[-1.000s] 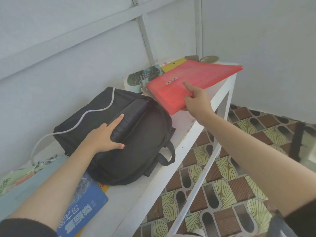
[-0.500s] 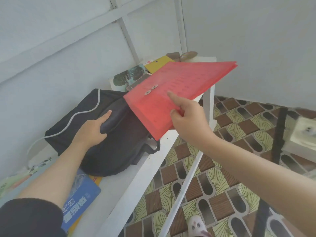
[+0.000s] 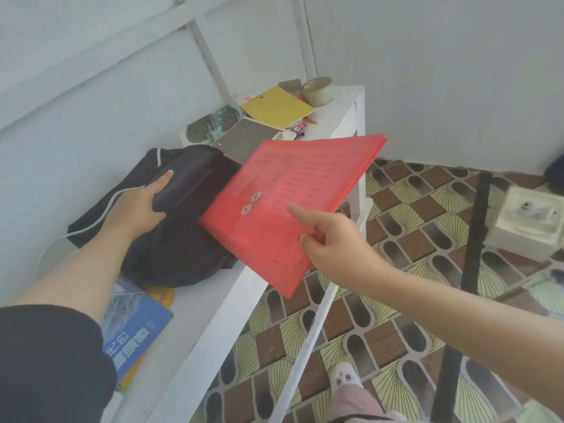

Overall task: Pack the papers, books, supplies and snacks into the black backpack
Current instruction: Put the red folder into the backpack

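Observation:
The black backpack [image 3: 183, 239] lies on the white shelf [image 3: 213, 315]. My left hand [image 3: 137, 206] grips its upper flap, thumb underneath. My right hand [image 3: 332, 242] pinches a red string-tie document envelope [image 3: 293, 193] by its near edge, index finger laid on top. The envelope hangs tilted in the air, its left corner over the backpack. Behind the bag lie a grey folder [image 3: 244, 138], a green-covered book [image 3: 213, 125] and a yellow notebook [image 3: 276, 106]. A blue book [image 3: 134, 334] lies near my left sleeve.
A roll of tape [image 3: 317, 90] and small packets [image 3: 297, 128] sit at the shelf's far end against the white wall. Patterned tile floor [image 3: 396, 300] lies to the right, with a black pole [image 3: 470, 239] and a white box [image 3: 528, 218]. My slippered foot [image 3: 345, 377] is below.
My right hand has lifted the red envelope off the pile and brought it nearer, over the backpack's edge. My left hand has shifted from resting on the bag to gripping its flap.

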{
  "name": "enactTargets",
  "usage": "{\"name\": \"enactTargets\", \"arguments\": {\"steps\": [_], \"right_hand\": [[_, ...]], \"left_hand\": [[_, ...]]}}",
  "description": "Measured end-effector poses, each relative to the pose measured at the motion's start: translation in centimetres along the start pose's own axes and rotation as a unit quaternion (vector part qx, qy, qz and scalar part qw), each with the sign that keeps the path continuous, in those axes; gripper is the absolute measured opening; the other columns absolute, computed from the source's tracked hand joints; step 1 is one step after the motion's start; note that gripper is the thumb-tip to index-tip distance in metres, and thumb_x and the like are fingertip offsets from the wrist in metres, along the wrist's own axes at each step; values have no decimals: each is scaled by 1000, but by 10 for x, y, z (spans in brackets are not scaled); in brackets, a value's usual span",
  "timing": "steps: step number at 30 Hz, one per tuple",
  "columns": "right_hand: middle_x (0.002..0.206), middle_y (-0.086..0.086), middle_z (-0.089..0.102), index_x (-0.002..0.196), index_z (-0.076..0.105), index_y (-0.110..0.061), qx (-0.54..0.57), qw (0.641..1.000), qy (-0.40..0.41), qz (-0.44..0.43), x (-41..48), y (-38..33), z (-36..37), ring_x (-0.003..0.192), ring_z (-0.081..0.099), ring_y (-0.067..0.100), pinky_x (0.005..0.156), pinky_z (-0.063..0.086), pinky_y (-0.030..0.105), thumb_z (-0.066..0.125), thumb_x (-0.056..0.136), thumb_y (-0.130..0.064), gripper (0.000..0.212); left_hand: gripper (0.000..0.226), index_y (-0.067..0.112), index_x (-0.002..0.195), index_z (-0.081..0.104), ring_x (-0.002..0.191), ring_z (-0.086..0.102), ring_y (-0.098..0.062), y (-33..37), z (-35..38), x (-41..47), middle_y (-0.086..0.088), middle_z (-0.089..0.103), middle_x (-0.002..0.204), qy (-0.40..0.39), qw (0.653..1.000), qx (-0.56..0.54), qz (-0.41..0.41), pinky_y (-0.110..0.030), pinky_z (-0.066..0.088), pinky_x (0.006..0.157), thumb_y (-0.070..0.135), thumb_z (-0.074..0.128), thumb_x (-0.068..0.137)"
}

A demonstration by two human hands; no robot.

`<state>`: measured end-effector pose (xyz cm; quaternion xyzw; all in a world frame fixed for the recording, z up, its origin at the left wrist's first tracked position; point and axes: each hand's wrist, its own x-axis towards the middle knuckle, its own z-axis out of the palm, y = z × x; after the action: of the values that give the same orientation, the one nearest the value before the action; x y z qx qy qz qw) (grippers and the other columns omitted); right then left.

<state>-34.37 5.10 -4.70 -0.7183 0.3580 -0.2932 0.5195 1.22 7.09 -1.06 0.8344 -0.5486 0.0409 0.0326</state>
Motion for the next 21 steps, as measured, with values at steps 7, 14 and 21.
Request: {"name": "enactTargets", "arguments": {"steps": [7, 14, 21], "right_hand": [[66, -3, 61, 140, 44, -20, 11, 996, -80, 39, -6, 1, 9, 45, 55, 2, 53, 51, 18, 40, 92, 0, 52], [136, 7, 53, 139, 46, -20, 58, 988, -120, 71, -1, -3, 13, 81, 71, 23, 75, 59, 41, 39, 90, 2, 54], [135, 9, 53, 139, 46, -18, 98, 979, -138, 117, 7, -1, 22, 79, 71, 24, 68, 60, 30, 39, 91, 5, 53]], "left_hand": [[89, 39, 146, 22, 81, 56, -38, 1, -3, -4, -25, 61, 92, 20, 999, 18, 16, -40, 42, 71, 5, 67, 78], [87, 39, 146, 22, 87, 56, -40, 2, -1, -4, -24, 59, 91, 44, 998, 35, 12, -43, 44, 75, 5, 66, 79], [87, 36, 147, 23, 78, 55, -37, 0, -1, -6, -22, 57, 80, 56, 997, 35, 26, -43, 45, 71, 5, 67, 78]]}}
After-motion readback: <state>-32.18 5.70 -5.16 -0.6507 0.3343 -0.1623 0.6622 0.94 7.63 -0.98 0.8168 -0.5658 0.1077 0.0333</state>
